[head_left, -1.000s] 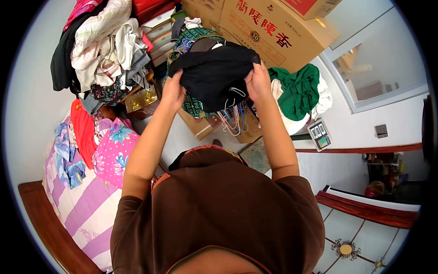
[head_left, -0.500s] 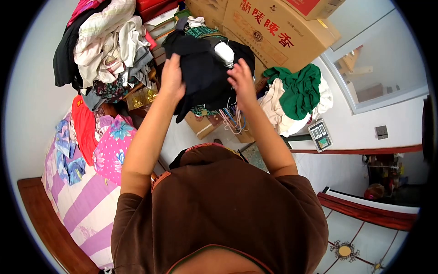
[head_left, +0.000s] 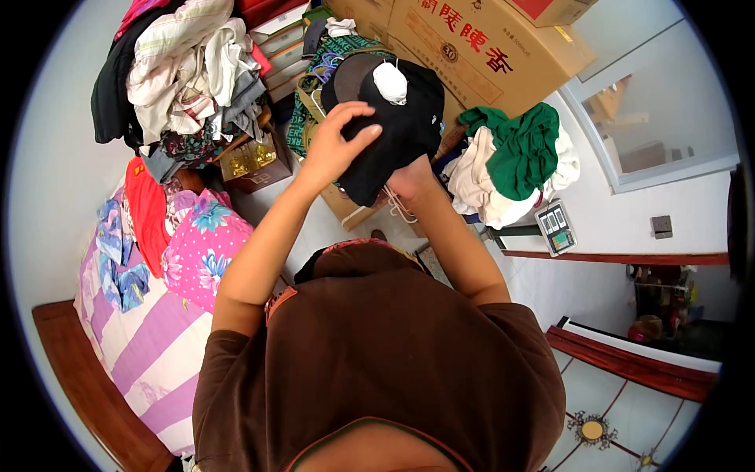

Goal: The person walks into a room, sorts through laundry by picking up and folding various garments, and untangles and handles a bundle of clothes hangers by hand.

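Note:
A black garment [head_left: 393,134], folded smaller, lies over a green-and-black printed bag [head_left: 297,130], with a dark grey cloth or cap-like piece [head_left: 352,77] and a white bunched item [head_left: 390,83] on top. My left hand [head_left: 336,149] is over the garment's left side, thumb and fingers curved apart, nothing gripped between them. At the garment's lower right edge, my right hand [head_left: 410,179] holds the cloth; its fingertips are hidden beneath. Pale hangers [head_left: 399,206] hang below that hand, and purple hangers [head_left: 326,67] show at the bag's upper left.
A heap of clothes [head_left: 193,71] rises at upper left. On the right are a green garment [head_left: 523,153], cream cloth [head_left: 472,173] and a scale display [head_left: 556,228]. Cardboard boxes [head_left: 480,59] stand behind. A bed [head_left: 153,354] with a pink floral cloth [head_left: 206,252] is at left.
The black garment's left part has come over to the right, uncovering the printed bag and purple hangers. My left hand moved right; my right hand moved down to the garment's lower edge.

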Motion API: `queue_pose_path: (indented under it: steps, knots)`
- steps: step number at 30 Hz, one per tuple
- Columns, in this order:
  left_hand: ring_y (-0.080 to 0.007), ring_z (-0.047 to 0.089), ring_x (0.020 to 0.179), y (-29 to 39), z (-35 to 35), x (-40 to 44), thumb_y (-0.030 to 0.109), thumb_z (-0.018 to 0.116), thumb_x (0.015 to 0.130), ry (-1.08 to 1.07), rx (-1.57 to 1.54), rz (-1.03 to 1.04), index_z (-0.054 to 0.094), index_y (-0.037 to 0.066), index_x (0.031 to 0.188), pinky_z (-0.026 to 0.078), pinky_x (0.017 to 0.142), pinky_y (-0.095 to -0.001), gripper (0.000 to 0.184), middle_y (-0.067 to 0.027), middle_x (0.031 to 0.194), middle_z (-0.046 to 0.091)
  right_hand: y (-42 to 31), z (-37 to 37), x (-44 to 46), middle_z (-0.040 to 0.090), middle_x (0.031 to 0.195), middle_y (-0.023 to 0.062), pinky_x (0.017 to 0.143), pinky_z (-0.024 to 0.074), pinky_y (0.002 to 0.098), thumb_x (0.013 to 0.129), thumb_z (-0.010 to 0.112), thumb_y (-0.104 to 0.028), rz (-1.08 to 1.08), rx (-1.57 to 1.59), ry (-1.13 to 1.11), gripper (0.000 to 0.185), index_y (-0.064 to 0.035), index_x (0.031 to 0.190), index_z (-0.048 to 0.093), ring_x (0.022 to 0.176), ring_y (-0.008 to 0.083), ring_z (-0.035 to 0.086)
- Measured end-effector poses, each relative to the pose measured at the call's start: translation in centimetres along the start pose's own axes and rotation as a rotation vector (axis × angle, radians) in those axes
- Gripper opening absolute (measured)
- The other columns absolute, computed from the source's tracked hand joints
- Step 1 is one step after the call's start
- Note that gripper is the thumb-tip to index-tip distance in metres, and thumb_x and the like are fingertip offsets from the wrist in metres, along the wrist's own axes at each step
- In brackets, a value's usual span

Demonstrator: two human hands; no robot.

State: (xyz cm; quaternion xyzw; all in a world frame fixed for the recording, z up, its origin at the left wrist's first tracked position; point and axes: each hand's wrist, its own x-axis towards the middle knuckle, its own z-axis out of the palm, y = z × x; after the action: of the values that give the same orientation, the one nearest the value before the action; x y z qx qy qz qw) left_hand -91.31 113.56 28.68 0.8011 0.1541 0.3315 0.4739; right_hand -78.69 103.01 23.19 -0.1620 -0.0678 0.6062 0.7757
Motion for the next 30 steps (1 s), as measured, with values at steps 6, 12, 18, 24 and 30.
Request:
queue_pose_path:
  steps: [6, 12, 18, 24, 30]
  knots:
    - [-0.0377, 0.051, 0.113, -0.8, 3.1, -3.5, 0.020, 0.077, 0.068, 0.056, 0.293, 0.084, 0.060, 0.001, 0.097, 0.043, 0.093, -0.0404, 0.038, -0.0181, 0.120, 0.052, 0.5, -1.4, 0.2, 0.057, 0.119, 0.0087, 0.095, 0.0465, 0.0358, 0.097, 0.044, -0.023, -0.057, -0.192, 0.102, 0.031, -0.0034, 0.120, 0.052, 0.109, 0.0225, 0.055]
    - [-0.0168, 0.061, 0.086, -4.6, 0.8, -2.4, 0.008, 0.068, 0.083, 0.006, -0.108, -0.205, 0.063, -0.002, 0.095, 0.048, 0.076, -0.0283, 0.016, -0.0081, 0.094, 0.064, -0.9, -3.7, -0.1, 0.056, 0.122, 0.0108, 0.098, 0.0433, 0.0351, 0.095, 0.046, -0.015, 0.118, -0.253, -0.061, 0.034, 0.0002, 0.125, 0.049, 0.112, 0.0231, 0.054]
    - [-0.0010, 0.044, 0.070, -3.4, 0.3, -2.2, 0.017, 0.068, 0.088, 0.005, -0.516, -0.542, 0.058, 0.007, 0.077, 0.038, 0.061, -0.0192, 0.018, 0.0073, 0.074, 0.050, -0.1, 2.7, -1.9, 0.055, 0.118, 0.0071, 0.095, 0.0421, 0.0289, 0.085, 0.060, -0.010, 0.103, -0.537, 0.002, 0.039, 0.0003, 0.121, 0.051, 0.111, 0.0190, 0.053]
    - [-0.0036, 0.054, 0.076, -1.8, 0.0, -2.0, 0.021, 0.058, 0.095, -0.018, -0.813, -0.597, 0.059, 0.007, 0.088, 0.045, 0.068, -0.0204, 0.016, 0.0047, 0.085, 0.058, 0.0, 1.1, -1.1, 0.060, 0.111, 0.0101, 0.092, 0.0466, 0.0326, 0.083, 0.060, -0.004, -0.004, -0.845, 0.412, 0.036, 0.0023, 0.117, 0.049, 0.102, 0.0203, 0.059]
    - [-0.0128, 0.064, 0.084, -2.8, -2.2, -1.2, 0.024, 0.053, 0.097, 0.194, -1.006, -0.601, 0.059, 0.006, 0.103, 0.054, 0.074, -0.0271, 0.020, -0.0040, 0.098, 0.065, -1.1, -0.9, -1.0, 0.063, 0.110, 0.0130, 0.092, 0.0501, 0.0389, 0.086, 0.055, -0.006, -0.265, -0.431, 0.401, 0.029, 0.0023, 0.113, 0.054, 0.100, 0.0257, 0.063]
